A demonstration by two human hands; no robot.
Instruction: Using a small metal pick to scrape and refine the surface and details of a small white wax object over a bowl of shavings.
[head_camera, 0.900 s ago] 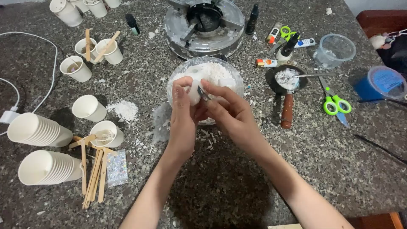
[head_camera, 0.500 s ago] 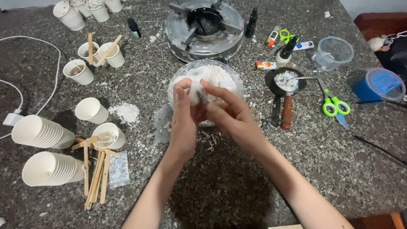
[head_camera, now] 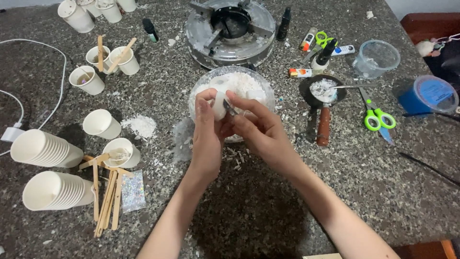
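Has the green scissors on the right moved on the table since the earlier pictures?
No. The green scissors lie in the same spot beside the small black pan; only the camera shifted slightly.

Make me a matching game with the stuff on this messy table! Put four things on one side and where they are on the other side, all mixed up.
Things:
1. white wax chunk
2. green scissors
3. wooden sticks
4. metal burner

Places:
A. at the far edge of the table, behind the glass bowl
B. lying flat beside the stacked paper cups
C. held in the left hand, over the bowl
D. on the right, near the blue tub

Pairs: 1-C, 2-D, 3-B, 4-A
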